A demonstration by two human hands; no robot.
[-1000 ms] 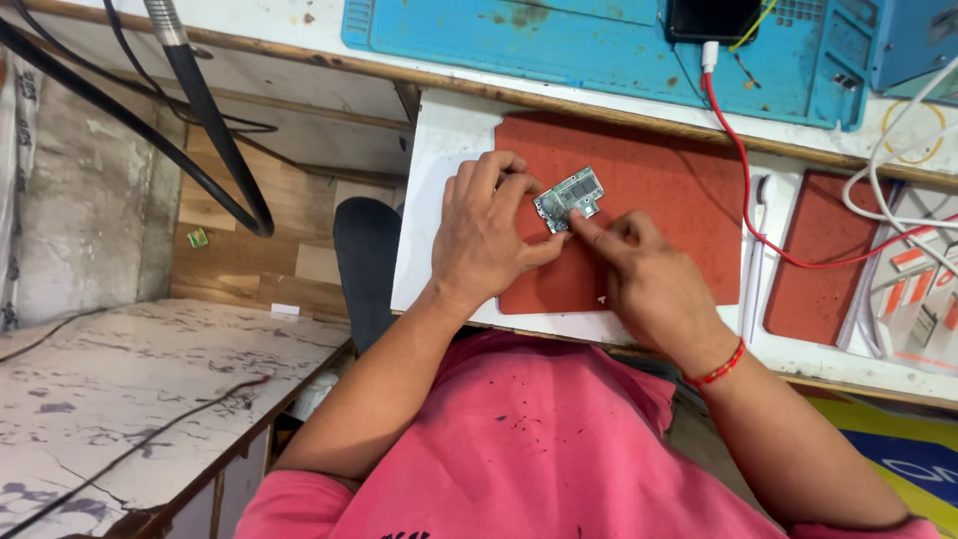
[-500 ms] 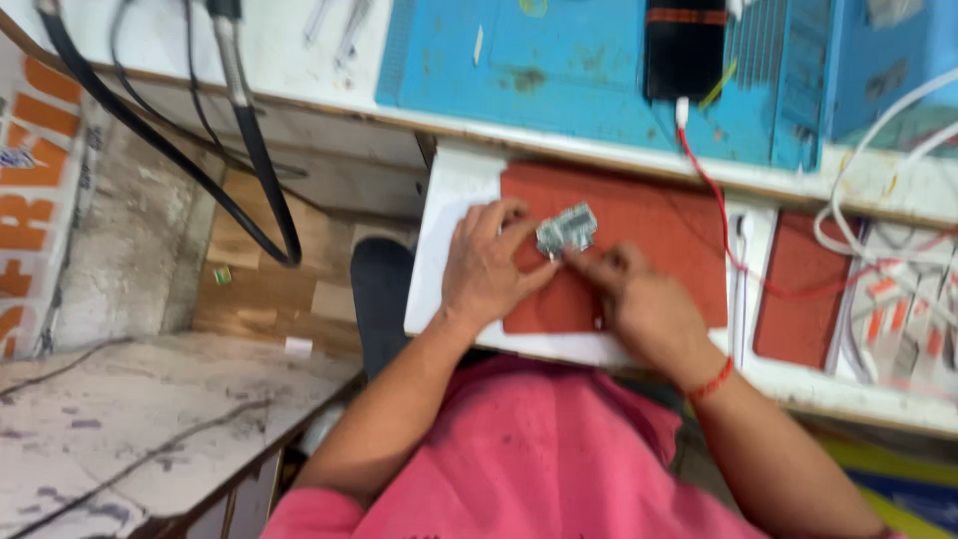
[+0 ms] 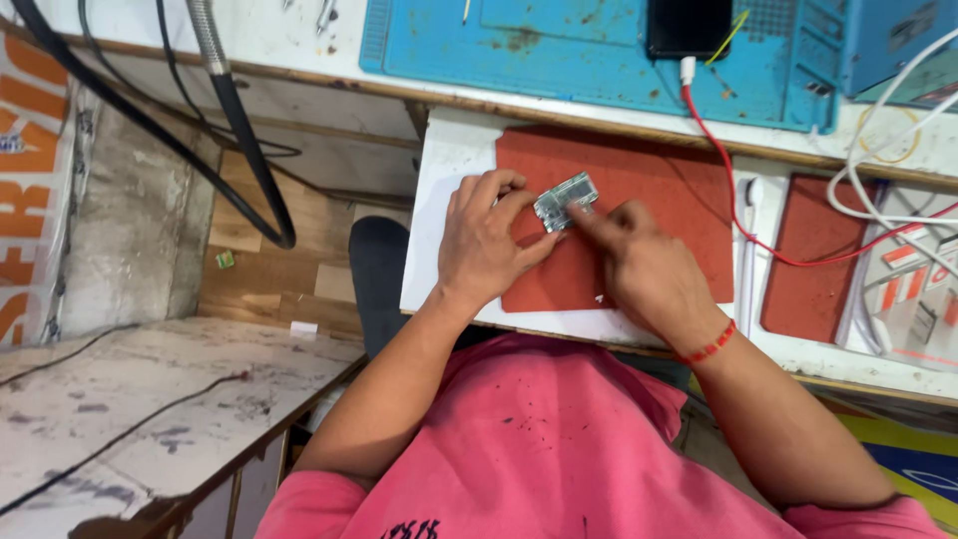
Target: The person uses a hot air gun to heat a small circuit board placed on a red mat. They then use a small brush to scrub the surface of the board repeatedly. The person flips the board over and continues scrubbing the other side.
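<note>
Two hands, left hand [image 3: 486,245] and right hand [image 3: 644,269], still pinch a small circuit board [image 3: 565,201] at frame centre over the red mat [image 3: 659,190]; only the view shifted.

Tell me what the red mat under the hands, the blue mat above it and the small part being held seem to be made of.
Red mat: probably rubber or silicone; matt, dull surface, no glare.
Blue mat: likely silicone or soft plastic; moulded ridges and compartments, stained.
Small part, held by the left hand and touched by the right hand: looks like a circuit board with shiny metal shielding; too small to be sure.
</note>
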